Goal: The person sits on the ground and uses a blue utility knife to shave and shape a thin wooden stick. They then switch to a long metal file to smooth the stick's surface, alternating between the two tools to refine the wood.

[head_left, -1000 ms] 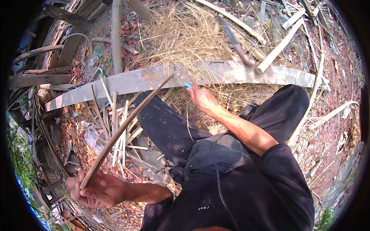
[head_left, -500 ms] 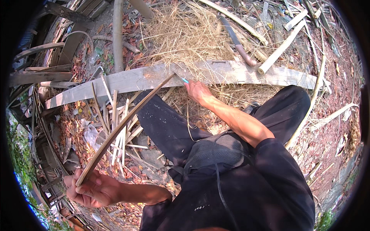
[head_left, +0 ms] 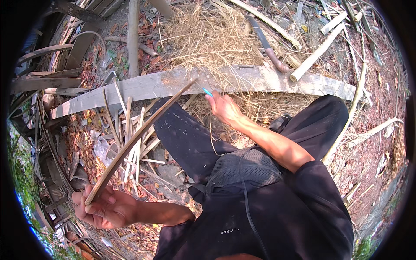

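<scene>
Low at the left, my left hand is closed around the near end of a long, narrow bamboo strip. The strip slants up and away to the right, its far tip over a grey wooden plank. My right hand is closed on a small knife with a light-blue handle. Its thin blade points up and left, close to the strip's far tip; whether they touch I cannot tell. Fingers hide most of the handle. My bent legs in dark trousers lie on this side of the plank.
A heap of straw-like shavings lies beyond the plank. A large knife with a brown handle rests against it, beside a pale bamboo pole. Several cut strips lie left of my leg. Stacked timber stands at the far left.
My right hand has drawn slightly back and right with the small knife. The strip's far tip has shifted slightly up; my left hand stays nearly in place.
</scene>
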`<state>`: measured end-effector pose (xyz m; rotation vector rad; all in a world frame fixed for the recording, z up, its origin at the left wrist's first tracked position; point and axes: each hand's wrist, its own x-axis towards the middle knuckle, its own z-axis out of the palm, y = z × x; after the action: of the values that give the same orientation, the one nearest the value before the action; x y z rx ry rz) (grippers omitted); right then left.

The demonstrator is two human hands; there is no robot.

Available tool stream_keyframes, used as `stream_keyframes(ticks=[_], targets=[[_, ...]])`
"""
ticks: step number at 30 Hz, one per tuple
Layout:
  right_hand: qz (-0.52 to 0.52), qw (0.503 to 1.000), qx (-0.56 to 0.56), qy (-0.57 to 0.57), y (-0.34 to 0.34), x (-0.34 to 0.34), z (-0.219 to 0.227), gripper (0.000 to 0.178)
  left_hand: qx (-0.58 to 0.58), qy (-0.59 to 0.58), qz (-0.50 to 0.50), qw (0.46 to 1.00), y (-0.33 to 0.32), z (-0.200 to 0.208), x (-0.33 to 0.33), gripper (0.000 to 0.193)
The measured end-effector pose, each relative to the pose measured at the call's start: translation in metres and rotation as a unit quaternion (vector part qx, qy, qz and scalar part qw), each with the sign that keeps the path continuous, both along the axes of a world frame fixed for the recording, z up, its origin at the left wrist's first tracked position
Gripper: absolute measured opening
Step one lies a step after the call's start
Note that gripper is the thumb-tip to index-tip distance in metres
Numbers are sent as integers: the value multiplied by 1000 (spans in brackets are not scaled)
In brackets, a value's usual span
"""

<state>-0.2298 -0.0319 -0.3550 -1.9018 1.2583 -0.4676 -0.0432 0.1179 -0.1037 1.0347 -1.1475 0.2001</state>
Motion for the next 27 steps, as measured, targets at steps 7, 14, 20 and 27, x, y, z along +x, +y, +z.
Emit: stream_keyframes(ticks=[7,14,20,27], targets=[[18,993,-74,87,-16,-4,-53,35,-2,-29,2,1000,-1,2,1,23],[31,998,5,-55,-4,9,12,35,-16,-3,-28,999,7,-3,8,19],[9,1000,16,19,-20,4,5,38,5,-80,-170,982,13,-4,14,24],[-6,994,95,-53,-14,9,14,46,-2,-96,-174,980,19,-6,16,23]])
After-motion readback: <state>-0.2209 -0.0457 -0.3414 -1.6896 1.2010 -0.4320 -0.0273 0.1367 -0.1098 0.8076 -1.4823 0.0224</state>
